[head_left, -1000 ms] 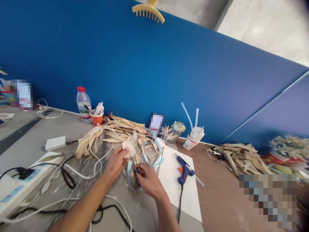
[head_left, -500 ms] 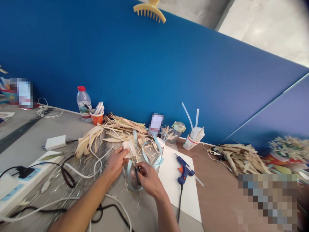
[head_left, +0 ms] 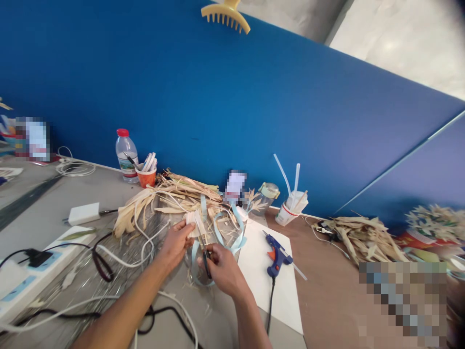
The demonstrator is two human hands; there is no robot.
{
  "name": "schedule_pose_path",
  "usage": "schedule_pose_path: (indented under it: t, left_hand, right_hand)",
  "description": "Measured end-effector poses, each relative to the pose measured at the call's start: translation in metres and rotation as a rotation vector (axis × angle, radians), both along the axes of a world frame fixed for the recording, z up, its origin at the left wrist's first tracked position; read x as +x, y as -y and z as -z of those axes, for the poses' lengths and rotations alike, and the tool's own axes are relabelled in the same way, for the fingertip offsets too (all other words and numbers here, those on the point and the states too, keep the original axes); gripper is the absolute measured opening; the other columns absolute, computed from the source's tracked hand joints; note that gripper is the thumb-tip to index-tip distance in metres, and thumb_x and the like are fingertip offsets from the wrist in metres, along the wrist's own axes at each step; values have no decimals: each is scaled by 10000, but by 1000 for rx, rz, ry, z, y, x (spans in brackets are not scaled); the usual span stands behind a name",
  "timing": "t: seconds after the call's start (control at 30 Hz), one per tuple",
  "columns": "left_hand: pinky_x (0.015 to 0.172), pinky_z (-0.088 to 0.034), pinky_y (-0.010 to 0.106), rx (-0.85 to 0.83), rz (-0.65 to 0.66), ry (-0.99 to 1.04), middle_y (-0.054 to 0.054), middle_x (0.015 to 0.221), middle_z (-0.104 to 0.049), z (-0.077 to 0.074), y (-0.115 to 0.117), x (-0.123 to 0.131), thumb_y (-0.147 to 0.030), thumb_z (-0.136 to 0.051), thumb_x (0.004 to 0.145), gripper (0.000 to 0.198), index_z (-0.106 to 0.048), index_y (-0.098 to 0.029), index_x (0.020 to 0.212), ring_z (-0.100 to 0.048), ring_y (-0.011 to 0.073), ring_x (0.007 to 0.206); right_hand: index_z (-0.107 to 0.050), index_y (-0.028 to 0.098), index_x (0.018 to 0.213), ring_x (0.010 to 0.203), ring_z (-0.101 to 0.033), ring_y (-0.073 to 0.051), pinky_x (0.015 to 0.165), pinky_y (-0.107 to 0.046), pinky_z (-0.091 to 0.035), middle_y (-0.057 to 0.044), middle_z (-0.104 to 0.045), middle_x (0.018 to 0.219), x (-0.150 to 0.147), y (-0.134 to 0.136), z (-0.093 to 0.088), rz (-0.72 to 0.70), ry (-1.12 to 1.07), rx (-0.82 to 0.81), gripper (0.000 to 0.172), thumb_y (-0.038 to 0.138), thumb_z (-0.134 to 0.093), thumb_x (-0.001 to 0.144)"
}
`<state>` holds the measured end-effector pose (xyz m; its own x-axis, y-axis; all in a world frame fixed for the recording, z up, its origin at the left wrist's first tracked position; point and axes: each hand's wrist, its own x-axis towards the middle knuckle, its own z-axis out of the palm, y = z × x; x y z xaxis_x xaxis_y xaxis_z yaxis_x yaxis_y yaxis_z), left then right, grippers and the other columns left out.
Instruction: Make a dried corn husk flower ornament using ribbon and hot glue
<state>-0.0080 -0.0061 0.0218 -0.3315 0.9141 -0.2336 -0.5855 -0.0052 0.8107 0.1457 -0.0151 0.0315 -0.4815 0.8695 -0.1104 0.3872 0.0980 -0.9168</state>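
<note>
Between finger and thumb, my left hand (head_left: 179, 241) pinches a pale piece of dried husk (head_left: 192, 225). My right hand (head_left: 220, 266) is closed round the dark handles of a pair of scissors (head_left: 207, 261), whose blades point away from me and up against the husk piece. How far the blades are parted is too small to tell. Light blue ribbon (head_left: 239, 241) loops on the table around and beyond my right hand. Behind both hands lies a heap of dried corn husks (head_left: 181, 194), with narrow husk scraps scattered nearer to me.
A blue glue gun (head_left: 278, 256) rests on white paper (head_left: 261, 286) to the right. White and black cables and a power strip (head_left: 36, 271) spread on the left. At the back stand a bottle (head_left: 127, 157), a cup of pens (head_left: 147, 177), a glass jar (head_left: 269, 194) and a cup with straws (head_left: 288, 213).
The husk piece has tilted very slightly at the scissor blades. Both hands stay in almost the same place, and the other things have not moved.
</note>
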Motion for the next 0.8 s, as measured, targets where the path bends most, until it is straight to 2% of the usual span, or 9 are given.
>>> schedule_pose_path:
  t: [0.27,0.53,0.8]
  left_hand:
    - [383,-245,171,-30,-11,-5,-82,459,-478,-4,0,1,-254,-785,513,252,-617,-137,660,-324,18,349]
    - [401,-263,172,-9,-6,-4,-101,447,-430,2,-1,-1,-246,-783,529,253,-564,-148,610,-294,10,349]
    - [400,-263,173,-21,-9,-3,-96,450,-443,1,-1,0,-245,-779,523,252,-573,-145,626,-297,14,350]
  right_hand:
    - [-634,173,886,526,-384,-96,493,-210,-293,51,-442,574,0,0,3,6,31,27,164,250,-591,748]
    - [-639,176,875,524,-403,-97,492,-207,-295,46,-464,568,0,-2,9,22,53,14,165,238,-595,729]
    - [-624,172,836,494,-402,-92,477,-207,-295,56,-454,542,-1,-3,8,4,17,-18,132,240,-597,727]
